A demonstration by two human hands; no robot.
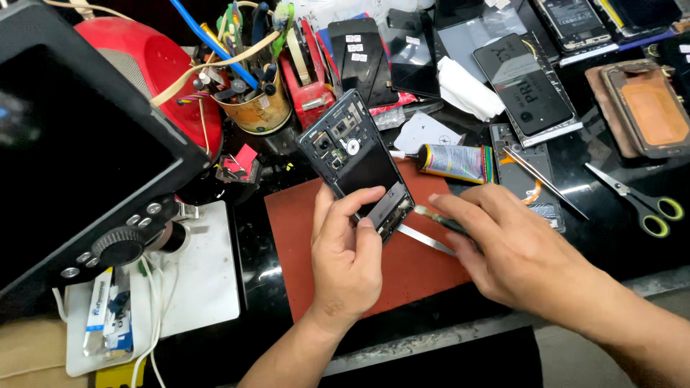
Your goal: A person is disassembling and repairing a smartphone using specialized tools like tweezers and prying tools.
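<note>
Head view: left hand (347, 251) grips opened phone (357, 164) by its lower end, tilted above red mat (302, 237). Right hand (514, 251) pinches thin brush (435, 218), tip touching phone's bottom edge just beside left fingers. Risk: hard push could slip the smooth, glossy frame or scrape bare circuitry. Glue tube (449, 161) lies behind.

Opened phone (357, 162): dark grey frame, black inner panel, silver parts. Mat (302, 244): brick red. Bench (611, 237): glossy black. Scissors (636, 201): yellow-green handle rings, silver blades. Glue tube (449, 159): yellow cap end, grey body. Bowl (154, 61): bright red. Tool cup (255, 108): tan. Board (201, 276): white.
</note>
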